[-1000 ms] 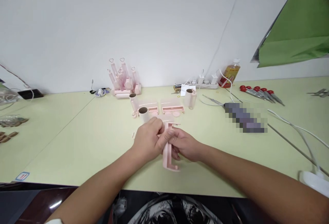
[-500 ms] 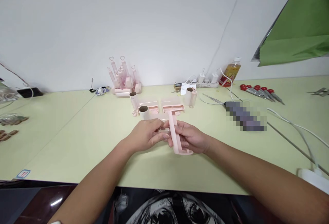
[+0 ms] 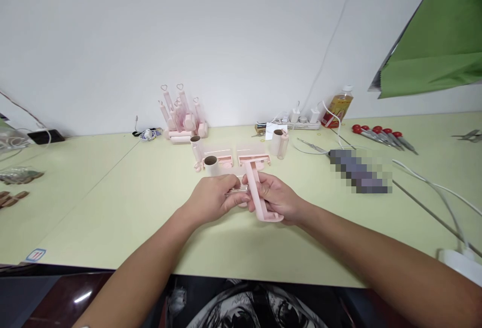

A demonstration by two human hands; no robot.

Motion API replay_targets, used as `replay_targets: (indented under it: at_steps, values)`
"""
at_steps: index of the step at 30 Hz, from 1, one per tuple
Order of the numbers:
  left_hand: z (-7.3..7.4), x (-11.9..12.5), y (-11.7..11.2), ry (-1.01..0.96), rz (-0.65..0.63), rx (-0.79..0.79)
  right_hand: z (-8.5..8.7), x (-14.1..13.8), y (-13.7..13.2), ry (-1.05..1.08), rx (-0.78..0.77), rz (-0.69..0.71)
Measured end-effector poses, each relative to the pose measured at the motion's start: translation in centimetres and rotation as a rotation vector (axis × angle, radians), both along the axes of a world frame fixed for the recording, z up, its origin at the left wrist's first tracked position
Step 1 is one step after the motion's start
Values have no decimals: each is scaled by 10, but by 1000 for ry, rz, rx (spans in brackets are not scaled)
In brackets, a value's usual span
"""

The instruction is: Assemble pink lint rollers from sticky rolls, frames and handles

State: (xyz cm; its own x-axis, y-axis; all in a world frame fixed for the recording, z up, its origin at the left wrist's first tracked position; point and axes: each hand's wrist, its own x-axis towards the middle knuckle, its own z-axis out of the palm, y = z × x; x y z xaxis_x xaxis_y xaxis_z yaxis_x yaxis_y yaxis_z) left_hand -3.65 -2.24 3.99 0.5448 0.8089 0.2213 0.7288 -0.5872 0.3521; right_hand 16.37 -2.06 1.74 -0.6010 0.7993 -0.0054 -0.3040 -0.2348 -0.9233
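Note:
Above the front of the table, my right hand (image 3: 283,198) grips a pink plastic lint roller frame (image 3: 254,190), an open bracket tilted upright with a rounded end at the bottom. My left hand (image 3: 211,198) pinches a small clear plastic piece (image 3: 236,191) against the frame's left side; fingers hide much of it. Just beyond my hands stand a white paper roll (image 3: 211,166) with a brown core and two pink roller cases (image 3: 254,159) lying flat. Another roll (image 3: 277,142) stands to the right beside a clear pink handle (image 3: 283,146).
A cluster of pink lint rollers (image 3: 184,122) with heart-shaped loops stands by the wall. Farther right are a power strip (image 3: 305,125), a drink bottle (image 3: 339,107), red-ended tools (image 3: 384,134) and a pixelated dark object (image 3: 357,171). Cables cross the table's right side.
The pink frame has tilted slightly and its lower end has risen a little. My left fingers have shifted slightly on the clear piece. The whole view has moved a touch.

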Motion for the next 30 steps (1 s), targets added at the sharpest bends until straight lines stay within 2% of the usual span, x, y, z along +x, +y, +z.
replay_targets:
  at_steps: [15, 22, 30]
  values:
    - [-1, 6, -7, 6, 88, 75, 4, 2, -1, -9, 21, -47]
    - [-1, 11, -10, 62, 34, 77, 4, 14, 14, 1, 45, 213]
    - [-2, 11, -12, -11, 81, 4, 6, 11, 12, -17, 36, 122]
